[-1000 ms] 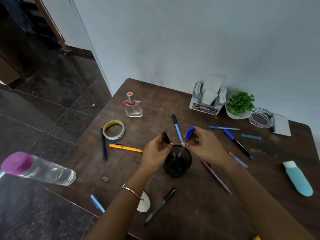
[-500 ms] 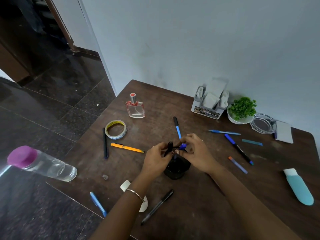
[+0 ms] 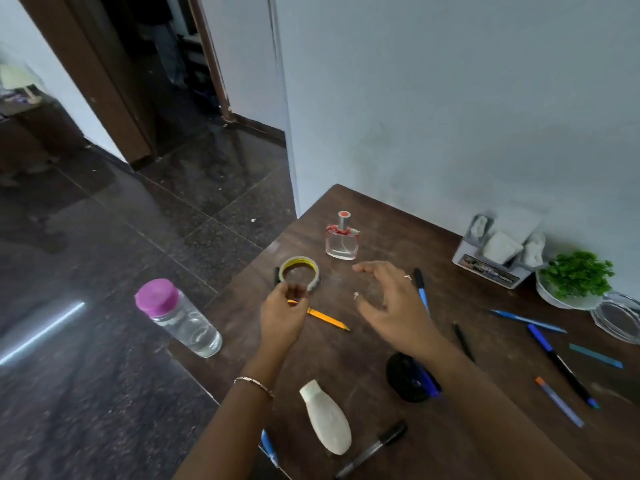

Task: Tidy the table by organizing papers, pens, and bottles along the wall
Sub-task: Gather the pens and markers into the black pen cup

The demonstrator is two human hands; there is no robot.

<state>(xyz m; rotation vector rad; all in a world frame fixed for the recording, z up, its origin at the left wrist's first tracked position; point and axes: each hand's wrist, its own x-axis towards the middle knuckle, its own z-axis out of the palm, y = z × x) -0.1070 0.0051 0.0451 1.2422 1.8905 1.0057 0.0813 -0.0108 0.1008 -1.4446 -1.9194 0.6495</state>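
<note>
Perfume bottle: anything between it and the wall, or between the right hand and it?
Nothing visible. Only bare table lies between the perfume bottle and the wall behind it. The right hand hovers open just in front of it, with a clear gap.

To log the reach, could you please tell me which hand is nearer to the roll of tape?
Left. The left hand sits just in front of the tape, fingertips by its rim; the right hand hovers off to its right.

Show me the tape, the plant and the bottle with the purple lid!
tape [image 3: 300, 260]: head view, top of its ring.
plant [image 3: 576, 273]: head view, middle of its leaves.
bottle [image 3: 188, 327]: head view, its clear body.
</note>
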